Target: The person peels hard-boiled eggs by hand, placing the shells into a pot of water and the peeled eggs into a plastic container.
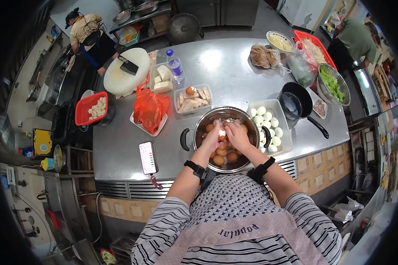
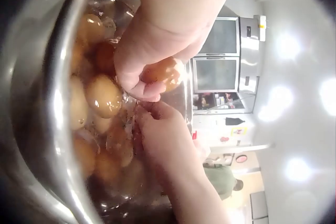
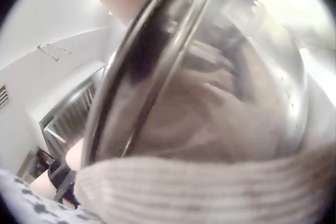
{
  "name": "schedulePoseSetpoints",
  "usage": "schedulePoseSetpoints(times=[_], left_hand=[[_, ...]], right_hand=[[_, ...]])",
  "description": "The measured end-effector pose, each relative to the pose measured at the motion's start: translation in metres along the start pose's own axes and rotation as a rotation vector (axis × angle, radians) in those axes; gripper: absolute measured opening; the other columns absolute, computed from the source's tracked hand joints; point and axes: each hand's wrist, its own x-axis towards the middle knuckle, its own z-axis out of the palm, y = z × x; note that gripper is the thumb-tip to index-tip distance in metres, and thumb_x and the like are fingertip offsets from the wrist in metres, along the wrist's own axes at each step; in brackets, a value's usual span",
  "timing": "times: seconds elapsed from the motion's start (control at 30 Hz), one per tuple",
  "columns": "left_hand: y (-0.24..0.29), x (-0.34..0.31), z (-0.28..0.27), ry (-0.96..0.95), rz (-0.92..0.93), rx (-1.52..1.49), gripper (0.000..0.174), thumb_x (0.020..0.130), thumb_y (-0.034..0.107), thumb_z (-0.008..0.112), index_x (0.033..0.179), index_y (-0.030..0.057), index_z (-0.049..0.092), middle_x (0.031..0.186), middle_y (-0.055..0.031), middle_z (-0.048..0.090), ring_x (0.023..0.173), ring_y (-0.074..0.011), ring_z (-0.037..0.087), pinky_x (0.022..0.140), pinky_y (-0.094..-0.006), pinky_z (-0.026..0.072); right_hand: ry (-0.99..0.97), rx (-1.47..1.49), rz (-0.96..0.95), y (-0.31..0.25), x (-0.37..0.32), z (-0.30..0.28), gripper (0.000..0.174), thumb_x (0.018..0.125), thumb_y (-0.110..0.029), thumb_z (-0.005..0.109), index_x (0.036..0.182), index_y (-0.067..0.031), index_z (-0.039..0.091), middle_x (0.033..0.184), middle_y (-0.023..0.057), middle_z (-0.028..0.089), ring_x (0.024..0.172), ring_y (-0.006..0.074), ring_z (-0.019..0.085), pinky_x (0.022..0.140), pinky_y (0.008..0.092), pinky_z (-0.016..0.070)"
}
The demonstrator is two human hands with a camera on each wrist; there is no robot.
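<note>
Over the steel pot [image 1: 200,119], my left hand [image 1: 212,138] grips a boiled egg [image 1: 222,134], its brown shell partly off and white showing. In the left wrist view, the egg [image 2: 167,74] lies in the curled fingers of the left hand. My right hand [image 1: 238,136] is close beside it, fingers bent inward near the left fingertips; I cannot tell whether it pinches anything. Brown eggs [image 2: 104,96] and loose shell sit in water in the pot. Mostly the pot's blurred metal side [image 3: 210,103] fills the right wrist view.
Right of the pot, a clear tray [image 1: 287,140] holds several peeled eggs [image 1: 276,141]. A black saucepan [image 1: 296,100] stands farther right. Leftward are a phone [image 1: 148,157], a red plastic bag [image 1: 151,110] and a tub of pale strips [image 1: 193,100]. Two people work beyond the table.
</note>
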Motion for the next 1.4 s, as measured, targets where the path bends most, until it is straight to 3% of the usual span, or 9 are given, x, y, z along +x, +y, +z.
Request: schedulePoseSetpoints(times=[0.07,0.23,0.57,0.67,0.77,0.87,0.97,1.17,1.4], left_hand=[[0.001,-0.006,0.002,-0.004,-0.019,0.074,0.054,0.083,0.069,0.041,0.082,0.0168,0.056,0.070,0.0018,0.056,0.059,-0.0090,0.052,0.047,-0.0207,0.0387],[0.005,-0.010,0.007,0.037,-0.060,0.145,0.060,0.082,0.073,0.035,0.078,0.0168,0.055,0.067,0.0020,0.054,0.055,-0.0093,0.049,0.046,-0.0199,0.0370],[0.011,-0.009,0.004,-0.043,-0.072,-0.217,0.048,0.084,0.062,0.050,0.079,0.0135,0.056,0.067,-0.0003,0.056,0.054,-0.0140,0.052,0.044,-0.0208,0.0387],[0.009,-0.008,0.002,-0.077,-0.068,-0.226,0.047,0.084,0.062,0.049,0.080,0.0157,0.055,0.070,0.0001,0.056,0.055,-0.0139,0.052,0.044,-0.0210,0.0375],[0.010,-0.007,0.000,-0.120,-0.006,-0.255,0.047,0.087,0.060,0.046,0.081,0.0144,0.055,0.072,-0.0014,0.057,0.056,-0.0144,0.052,0.044,-0.0216,0.0371],[0.013,-0.009,0.002,-0.124,0.063,-0.296,0.047,0.089,0.058,0.043,0.082,0.0127,0.055,0.075,-0.0038,0.058,0.056,-0.0148,0.052,0.046,-0.0222,0.0393],[0.009,-0.005,-0.003,-0.165,0.113,-0.345,0.046,0.090,0.056,0.043,0.088,0.0125,0.057,0.078,-0.0037,0.059,0.062,-0.0153,0.055,0.051,-0.0235,0.0440],[0.006,-0.001,0.001,-0.095,0.161,-0.449,0.039,0.095,0.047,0.039,0.102,0.0124,0.055,0.093,-0.0032,0.060,0.085,-0.0171,0.058,0.077,-0.0292,0.0491],[0.004,-0.005,0.010,-0.190,0.188,-0.334,0.039,0.097,0.046,0.031,0.103,0.0125,0.051,0.100,-0.0046,0.058,0.094,-0.0177,0.056,0.083,-0.0355,0.0466]], right_hand=[[-0.045,0.233,-0.091,-0.007,0.002,-0.005,0.023,0.089,-0.021,0.051,0.096,-0.0013,0.061,0.091,0.0207,0.060,0.079,0.0370,0.060,0.071,0.0427,0.0484],[-0.009,0.133,-0.087,-0.005,0.001,0.000,0.019,0.089,-0.015,0.051,0.092,-0.0001,0.061,0.085,0.0209,0.061,0.079,0.0381,0.059,0.071,0.0445,0.0465],[-0.060,-0.138,0.036,0.019,-0.001,0.009,0.018,0.089,-0.014,0.051,0.092,0.0006,0.062,0.082,0.0206,0.061,0.074,0.0349,0.059,0.070,0.0422,0.0466],[-0.055,0.310,0.123,0.038,0.003,0.025,0.023,0.090,-0.019,0.051,0.102,-0.0017,0.060,0.080,0.0162,0.061,0.068,0.0307,0.061,0.066,0.0382,0.0496],[-0.245,1.108,0.657,0.025,0.009,0.004,0.028,0.093,-0.020,0.047,0.113,-0.0029,0.057,0.082,0.0076,0.061,0.066,0.0183,0.060,0.064,0.0287,0.0502],[-0.267,1.265,0.630,0.022,0.010,-0.005,0.028,0.094,-0.021,0.045,0.114,-0.0035,0.056,0.085,0.0034,0.060,0.068,0.0104,0.058,0.066,0.0225,0.0495],[-0.224,1.311,0.604,0.016,0.010,-0.010,0.029,0.093,-0.021,0.048,0.111,0.0000,0.058,0.087,0.0057,0.061,0.073,0.0137,0.059,0.069,0.0259,0.0495],[0.187,-0.004,-0.211,-0.003,0.002,-0.005,0.033,0.089,-0.022,0.053,0.106,0.0045,0.060,0.094,0.0184,0.063,0.082,0.0340,0.059,0.078,0.0382,0.0469],[0.049,0.272,0.033,-0.001,0.005,-0.003,0.031,0.089,-0.021,0.050,0.107,0.0023,0.060,0.096,0.0243,0.061,0.092,0.0390,0.058,0.080,0.0425,0.0455]])
